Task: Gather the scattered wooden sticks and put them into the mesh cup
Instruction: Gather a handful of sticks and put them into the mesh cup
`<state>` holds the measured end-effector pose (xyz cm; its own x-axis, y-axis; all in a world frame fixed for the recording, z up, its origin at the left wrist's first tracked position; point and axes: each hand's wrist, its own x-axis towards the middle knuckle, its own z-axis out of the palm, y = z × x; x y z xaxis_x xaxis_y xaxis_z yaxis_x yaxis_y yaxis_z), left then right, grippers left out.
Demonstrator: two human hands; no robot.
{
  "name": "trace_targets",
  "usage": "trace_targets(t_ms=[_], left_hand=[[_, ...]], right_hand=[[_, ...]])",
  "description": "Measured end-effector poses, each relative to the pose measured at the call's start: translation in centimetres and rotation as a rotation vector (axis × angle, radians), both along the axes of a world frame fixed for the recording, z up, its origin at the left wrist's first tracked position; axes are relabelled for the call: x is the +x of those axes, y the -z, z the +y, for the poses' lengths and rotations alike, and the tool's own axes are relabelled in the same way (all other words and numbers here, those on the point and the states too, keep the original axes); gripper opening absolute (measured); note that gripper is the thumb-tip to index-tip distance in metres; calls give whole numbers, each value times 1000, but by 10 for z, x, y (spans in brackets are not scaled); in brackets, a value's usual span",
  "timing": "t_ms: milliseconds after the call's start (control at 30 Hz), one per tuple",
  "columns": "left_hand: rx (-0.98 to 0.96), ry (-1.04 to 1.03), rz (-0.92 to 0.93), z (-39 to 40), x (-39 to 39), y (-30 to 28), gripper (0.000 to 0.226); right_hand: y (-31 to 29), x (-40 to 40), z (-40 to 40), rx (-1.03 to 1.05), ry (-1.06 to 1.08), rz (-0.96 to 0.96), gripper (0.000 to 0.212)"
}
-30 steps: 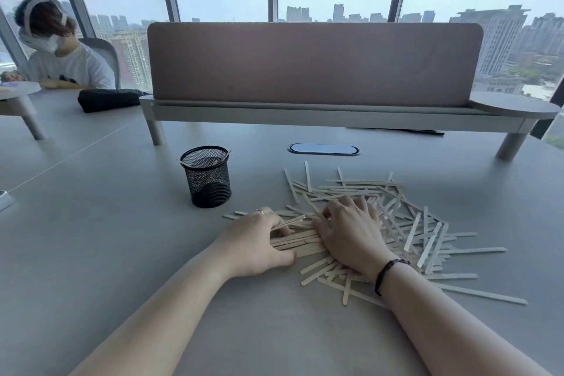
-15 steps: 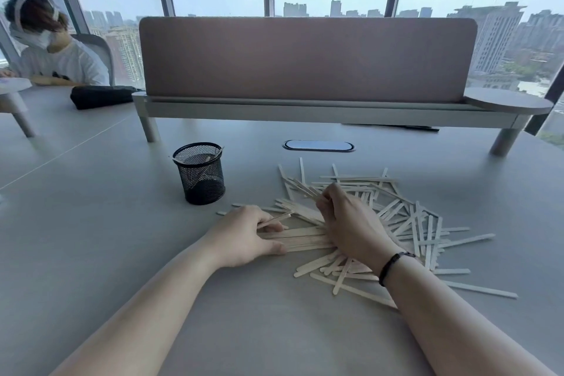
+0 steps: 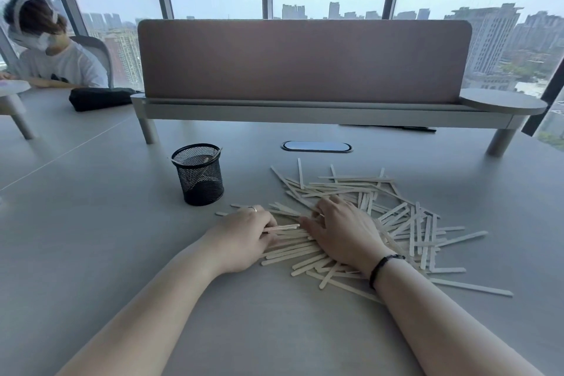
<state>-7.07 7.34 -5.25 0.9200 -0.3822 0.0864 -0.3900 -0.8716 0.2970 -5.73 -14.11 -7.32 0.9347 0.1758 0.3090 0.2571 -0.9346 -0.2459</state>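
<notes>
Left hand (image 3: 244,238) curls around a small bundle of wooden sticks (image 3: 396,223); right hand (image 3: 341,232) lies flat, raking more together. Mesh cup (image 3: 198,175) stands just beyond the left hand.

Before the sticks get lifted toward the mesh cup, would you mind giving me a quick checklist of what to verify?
1. Mesh cup upright, mouth open: ok.
2. Room in cup: ok, only a stick or two inside.
3. Left hand grips a bundle of wooden sticks: ok, fingers curled on several.
4. Right hand has a grip: cannot tell, it rests on the pile.
5. Sticks all gathered: not ok, most lie scattered.
6. Path from hands to cup: ok.
</notes>
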Motion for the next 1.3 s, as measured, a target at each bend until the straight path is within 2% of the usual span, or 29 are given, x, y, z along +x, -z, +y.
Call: trace_targets(t_ms=[133,367,567,733,833,933,1000,1100,1200,1300], left_hand=[[104,31,-65,-4,0,2,21],[222,16,-136,-8,-1,6,31],[271,33,-205,-10,-3,10,40],[277,19,-223,-13,-4,10,29],[245,-7,-221,-12,-4,9,26],[101,-76,-240,-8,-3,6,17],[-84,-142,-252,-3,0,5,17],[-424,-215,-259,5,7,3,34],[-674,-220,-273,9,7,-2,50],[-854,-219,-226,12,6,-6,70]], right_hand=[[-3,-2,1,-21,16,-19,37],[-3,1,-2,-19,70,-45,49],[-11,1,-3,181,80,-168,52],[-22,-2,1,391,69,-208,68],[-31,-9,4,520,21,-199,63],[-41,-15,7,649,-46,-204,61],[-46,-15,6,742,-116,-186,75],[-55,-19,6,843,-238,-118,87],[-63,-25,10,957,-275,-50,67],[-66,-26,16,1145,-272,52,69]])
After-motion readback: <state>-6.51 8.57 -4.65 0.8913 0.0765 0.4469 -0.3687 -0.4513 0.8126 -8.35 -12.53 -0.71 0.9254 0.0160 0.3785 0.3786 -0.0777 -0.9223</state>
